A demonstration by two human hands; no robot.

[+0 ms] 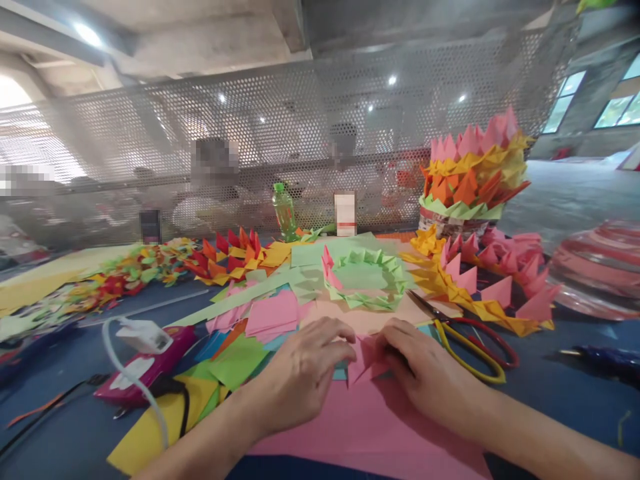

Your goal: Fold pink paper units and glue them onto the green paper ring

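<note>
A small piece of pink paper (361, 360), folded to a point, is between my two hands above a large pink sheet (350, 427). My right hand (425, 373) is closed on its right side, the fingertips partly hidden. My left hand (305, 367) has its fingers curled, with thumb and fingertips at the paper's left edge. Just beyond lies a ring of light green folded paper points (370, 300) with one pink point (327, 267) standing at its left. Left of my hands is a stack of pink paper squares (271, 315).
Scissors (470, 343) with yellow and red handles lie right of my right hand. A magenta power strip (150, 367) with a white plug and cables sits left. Layered folded-paper rings (475, 167), a green bottle (284, 213) and a mesh screen (300, 113) stand behind.
</note>
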